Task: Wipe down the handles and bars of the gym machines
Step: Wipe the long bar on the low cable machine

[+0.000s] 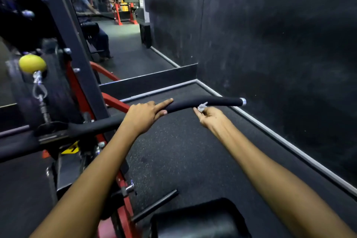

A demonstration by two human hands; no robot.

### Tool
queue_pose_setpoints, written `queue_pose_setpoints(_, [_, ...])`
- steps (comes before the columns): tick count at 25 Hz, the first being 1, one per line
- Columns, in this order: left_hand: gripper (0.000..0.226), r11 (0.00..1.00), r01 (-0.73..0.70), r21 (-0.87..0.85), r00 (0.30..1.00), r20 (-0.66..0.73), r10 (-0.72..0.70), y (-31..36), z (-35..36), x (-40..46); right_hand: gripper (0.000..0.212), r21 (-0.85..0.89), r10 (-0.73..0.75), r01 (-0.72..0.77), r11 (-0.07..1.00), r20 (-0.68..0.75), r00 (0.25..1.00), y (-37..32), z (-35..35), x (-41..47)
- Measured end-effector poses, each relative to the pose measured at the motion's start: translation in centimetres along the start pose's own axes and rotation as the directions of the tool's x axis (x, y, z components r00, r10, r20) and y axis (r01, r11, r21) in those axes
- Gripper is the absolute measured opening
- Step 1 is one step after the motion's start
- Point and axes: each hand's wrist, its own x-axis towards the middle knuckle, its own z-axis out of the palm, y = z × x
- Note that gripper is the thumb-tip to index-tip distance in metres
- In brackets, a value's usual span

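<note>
Seat (197,220) below; left hand (144,115) curls round the bar (218,101) to steady it, right hand (209,116) pinching a wipe (202,106) against the grip

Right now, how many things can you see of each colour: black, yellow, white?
Black: 2, the pull-down bar that the left hand holds, and the seat pad.
Yellow: 1, the ball stopper on the cable.
White: 1, the small wipe pinched in the right hand.
Total: 4
</note>
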Motion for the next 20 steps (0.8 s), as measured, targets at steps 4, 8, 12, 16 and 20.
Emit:
queue_pose_setpoints(4, [0.053, 0.999, 0.039, -0.005, 0.999, -0.003, -0.039, 0.3, -0.2, 0.1, 0.027, -0.125, -0.086, 0.069, 0.99, -0.133, 0.987, -2.9, -1.1, 3.0])
queue_pose_setpoints(8, [0.054, 0.999, 0.04, 0.008, 0.996, -0.075, -0.039, 0.2, 0.7, 0.2, 0.014, -0.154, -0.254, 0.251, 0.956, -0.002, 0.967, -2.3, -0.7, 1.8])
queue_pose_setpoints(12, [0.054, 0.999, 0.038, 0.01, 0.994, -0.103, -0.037, 0.0, 0.9, 0.2, 0.017, -0.548, -0.758, 0.703, 0.454, 0.178, 0.627, 0.5, 0.2, 0.5])
queue_pose_setpoints(16, [0.052, 1.0, 0.026, 0.008, 0.995, -0.093, -0.025, 0.3, 1.0, -0.3, 0.024, -0.651, -0.634, 0.734, -0.195, 0.655, 0.412, 1.0, -2.7, 3.2])
queue_pose_setpoints(20, [0.052, 1.0, 0.007, -0.002, 0.994, -0.106, -0.007, 0.4, 0.9, -0.4, 0.021, -0.84, -0.755, 0.39, 0.378, -0.036, 0.655, -3.7, -4.3, 5.9])
